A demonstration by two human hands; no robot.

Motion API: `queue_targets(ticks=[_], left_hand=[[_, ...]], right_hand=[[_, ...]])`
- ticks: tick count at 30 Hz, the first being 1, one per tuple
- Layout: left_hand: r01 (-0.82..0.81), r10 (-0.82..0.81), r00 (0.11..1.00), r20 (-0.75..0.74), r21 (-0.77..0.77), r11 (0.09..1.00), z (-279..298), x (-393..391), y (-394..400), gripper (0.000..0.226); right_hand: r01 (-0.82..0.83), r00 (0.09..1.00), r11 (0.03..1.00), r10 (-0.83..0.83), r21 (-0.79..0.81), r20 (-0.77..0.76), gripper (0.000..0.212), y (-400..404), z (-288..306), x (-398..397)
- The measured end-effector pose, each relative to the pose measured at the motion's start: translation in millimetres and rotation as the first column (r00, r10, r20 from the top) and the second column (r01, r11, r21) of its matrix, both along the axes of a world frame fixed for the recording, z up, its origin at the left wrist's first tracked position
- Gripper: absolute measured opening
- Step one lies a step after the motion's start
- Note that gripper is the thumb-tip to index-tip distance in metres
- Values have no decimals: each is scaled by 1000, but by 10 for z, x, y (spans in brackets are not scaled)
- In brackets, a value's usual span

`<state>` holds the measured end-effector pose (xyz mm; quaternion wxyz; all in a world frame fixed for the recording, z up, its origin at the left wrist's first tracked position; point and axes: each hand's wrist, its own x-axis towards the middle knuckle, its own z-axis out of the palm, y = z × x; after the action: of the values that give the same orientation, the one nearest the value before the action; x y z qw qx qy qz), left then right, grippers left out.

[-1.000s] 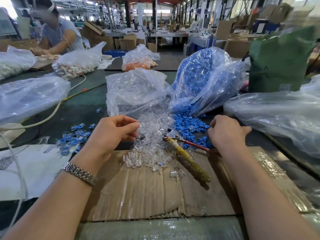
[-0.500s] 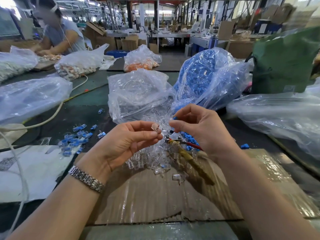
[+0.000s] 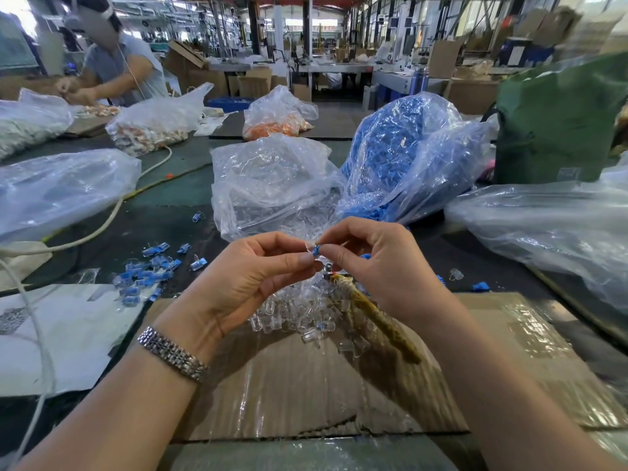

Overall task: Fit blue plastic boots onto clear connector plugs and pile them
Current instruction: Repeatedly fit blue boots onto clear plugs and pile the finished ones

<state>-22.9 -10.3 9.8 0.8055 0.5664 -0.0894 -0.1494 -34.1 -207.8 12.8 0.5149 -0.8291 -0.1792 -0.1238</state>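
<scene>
My left hand [image 3: 244,283] and my right hand [image 3: 377,266] meet fingertip to fingertip above the table's middle. Between them are a clear connector plug [image 3: 310,247] and a small blue boot [image 3: 316,250], touching each other. Which fingers hold which piece is hard to tell; the left pinches the plug side, the right the boot side. Below the hands lies a heap of loose clear plugs [image 3: 299,311] on brown cardboard [image 3: 306,385]. A pile of plugs fitted with blue boots [image 3: 149,273] lies to the left. Behind stand a bag of clear plugs [image 3: 272,185] and a bag of blue boots [image 3: 401,154].
A tool with a yellow-wrapped handle [image 3: 373,317] lies on the cardboard under my right hand. Large plastic bags lie at left [image 3: 61,188] and right [image 3: 550,226]. A green bag [image 3: 560,120] stands far right. A white cable [image 3: 102,226] crosses the left. Another person [image 3: 115,62] works far left.
My right hand came up from the blue boots and my left from the clear plugs. The two hands closed together, bringing boot and plug into contact.
</scene>
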Motion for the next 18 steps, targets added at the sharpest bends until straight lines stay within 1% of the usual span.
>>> queue_targets(ticks=[2, 7, 10, 13, 16, 18], left_hand=[[-5, 5, 1000, 0, 5, 1000, 8, -2, 7, 16], [-41, 39, 998, 52, 42, 998, -17, 0, 1, 19], [-13, 10, 998, 54, 53, 999, -29, 11, 10, 27], [-8, -1, 996, 87, 105, 994, -33, 10, 16, 30], [-34, 23, 995, 99, 110, 993, -39, 5, 13, 30], [-27, 19, 997, 80, 92, 995, -38, 2, 16, 28]], right_hand=[[-2, 1000, 1000, 2, -26, 27, 4, 0, 3, -8], [1, 995, 995, 9, -98, 104, 8, 30, -16, -22], [-6, 992, 996, 17, -92, 126, 6, 41, -25, -19], [-5, 990, 994, 20, -108, 137, 6, 41, -42, -12], [-2, 990, 992, 20, -123, 143, 10, 49, -36, -27], [-9, 996, 995, 18, -101, 92, 10, 29, -9, -24]])
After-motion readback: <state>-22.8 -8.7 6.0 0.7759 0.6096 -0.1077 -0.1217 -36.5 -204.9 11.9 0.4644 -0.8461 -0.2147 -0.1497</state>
